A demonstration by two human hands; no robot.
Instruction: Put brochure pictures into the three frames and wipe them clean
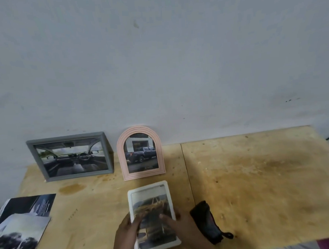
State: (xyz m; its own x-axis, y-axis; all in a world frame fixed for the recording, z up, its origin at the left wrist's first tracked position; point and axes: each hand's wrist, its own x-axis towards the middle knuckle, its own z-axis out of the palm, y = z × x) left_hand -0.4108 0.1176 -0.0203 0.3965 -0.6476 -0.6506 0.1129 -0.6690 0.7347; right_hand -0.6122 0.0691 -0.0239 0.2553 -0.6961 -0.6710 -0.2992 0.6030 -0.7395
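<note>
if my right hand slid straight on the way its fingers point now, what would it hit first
Probably the left hand. The right hand lies on the white frame, fingers pointing left across the picture. Depth is unclear, so it might pass above.

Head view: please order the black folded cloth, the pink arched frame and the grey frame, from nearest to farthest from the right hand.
Measured from the right hand, which rests on the white frame:
1. Black folded cloth: just right of the hand, on the table.
2. Pink arched frame: straight behind, standing by the wall.
3. Grey frame: far back on the left, by the wall.
</note>
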